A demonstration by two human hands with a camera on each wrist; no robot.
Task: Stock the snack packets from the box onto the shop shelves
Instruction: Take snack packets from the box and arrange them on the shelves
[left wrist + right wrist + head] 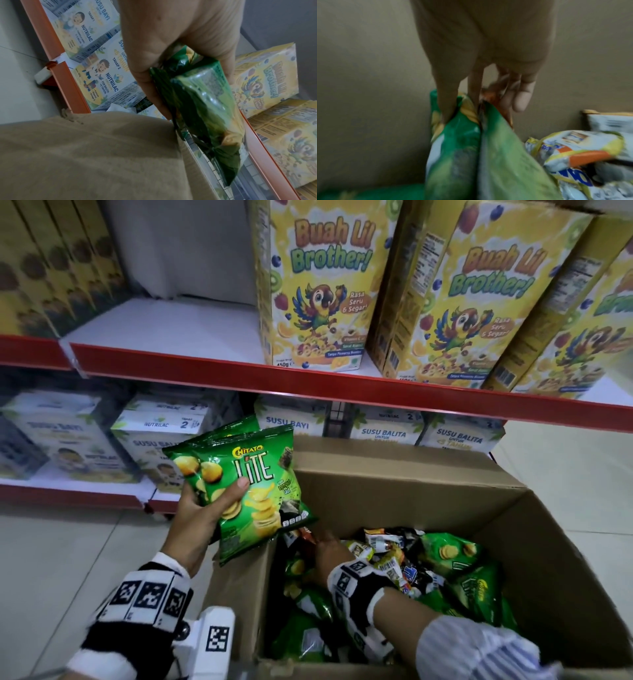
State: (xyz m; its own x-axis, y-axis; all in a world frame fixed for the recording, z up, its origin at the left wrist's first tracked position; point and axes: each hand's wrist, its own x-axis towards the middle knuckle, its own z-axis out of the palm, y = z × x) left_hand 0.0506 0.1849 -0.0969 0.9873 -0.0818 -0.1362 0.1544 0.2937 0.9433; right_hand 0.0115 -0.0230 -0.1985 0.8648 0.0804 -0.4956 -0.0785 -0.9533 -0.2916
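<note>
My left hand (212, 501) grips a small stack of green Chitato Lite snack packets (253, 484), thumb across the front one, just left of the open cardboard box (445, 484). In the left wrist view the fingers (154, 88) wrap the stack of packets (205, 108) edge-on. My right hand (327, 551) reaches into the box's near-left corner among several loose packets (459, 556). The right wrist view, which is blurred, has the right hand (462, 108) pinching the top of a green packet (458, 142) between thumb and forefinger; the other fingers (522, 98) hang straight.
The upper shelf (164, 326) has a bare white stretch between dark-printed boxes on the left and yellow cereal boxes (318, 285) on the right, behind a red edge strip (239, 373). Milk-powder boxes (164, 436) fill the lower shelf. The box stands on pale floor tiles (68, 559).
</note>
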